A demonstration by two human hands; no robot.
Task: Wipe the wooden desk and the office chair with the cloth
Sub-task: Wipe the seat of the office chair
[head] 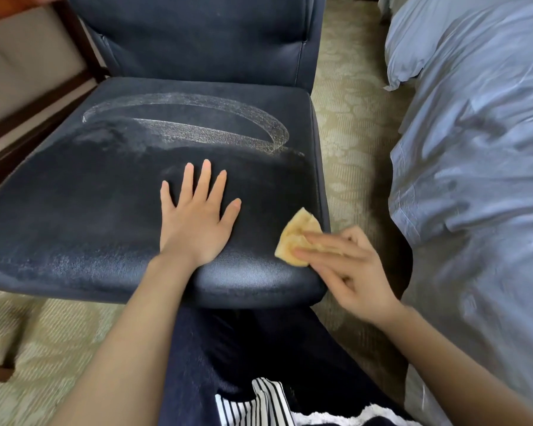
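Observation:
The dark blue office chair [105,186] fills the middle of the view, seat toward me and backrest [203,35] behind. A pale curved wipe streak [197,130] runs across the rear half of the seat. My left hand [197,216] lies flat on the seat, fingers spread and straight. My right hand [348,265] presses a small yellow cloth [293,238] against the seat's front right corner, fingers extended over it. The hand is blurred. No wooden desk is clearly seen.
A bed with pale blue bedding [474,149] stands close on the right. A padded bench with a dark wood frame [28,87] sits at the left. Patterned green carpet [348,118] lies between chair and bed. My dark trousers [243,348] are below the seat.

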